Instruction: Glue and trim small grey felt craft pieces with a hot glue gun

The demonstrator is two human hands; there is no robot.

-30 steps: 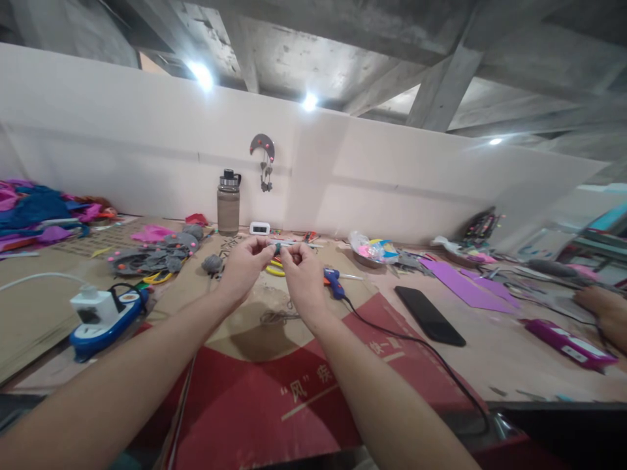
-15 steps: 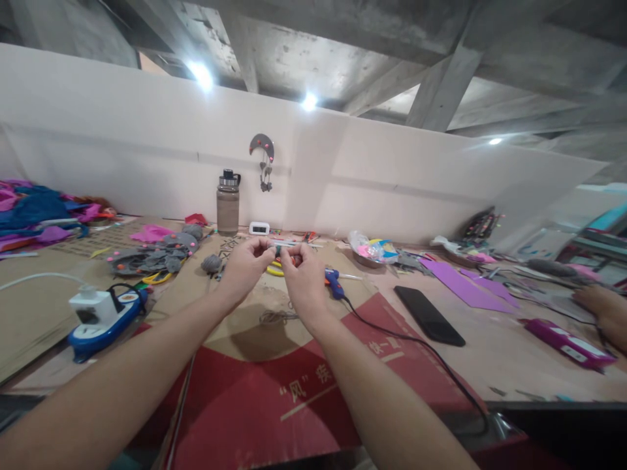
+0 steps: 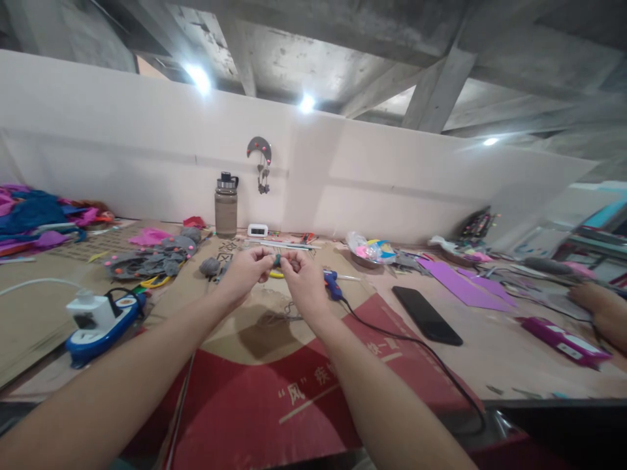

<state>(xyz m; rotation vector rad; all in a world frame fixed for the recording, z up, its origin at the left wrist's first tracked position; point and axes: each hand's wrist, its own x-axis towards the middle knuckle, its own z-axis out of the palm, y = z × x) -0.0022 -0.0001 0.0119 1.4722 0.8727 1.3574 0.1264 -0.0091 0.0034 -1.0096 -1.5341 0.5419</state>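
Both of my hands meet over the cardboard in the middle, fingers pinched around a small dark-green piece [image 3: 277,260] too small to name. My left hand [image 3: 249,273] grips its left side, and my right hand [image 3: 302,277] its right side. Below them lies a loose tangle of grey string [image 3: 284,315] on the cardboard. Just right of my right hand rests a blue glue gun [image 3: 334,285] with a black cord. Yellow handles [image 3: 275,274] show partly behind my fingers. A ball of grey yarn [image 3: 209,266] sits to the left of my left hand.
A blue power strip [image 3: 105,329] with a white plug stands at left, near grey felt scraps [image 3: 151,258]. A water bottle [image 3: 226,205] stands by the wall. At right lie a black phone [image 3: 427,315], purple sheets [image 3: 460,284], a magenta box [image 3: 563,341] and another person's hand [image 3: 595,303].
My hands have dropped slightly, still pinching the small green piece together. The string below them appears shifted a little. The whole view has tilted slightly.
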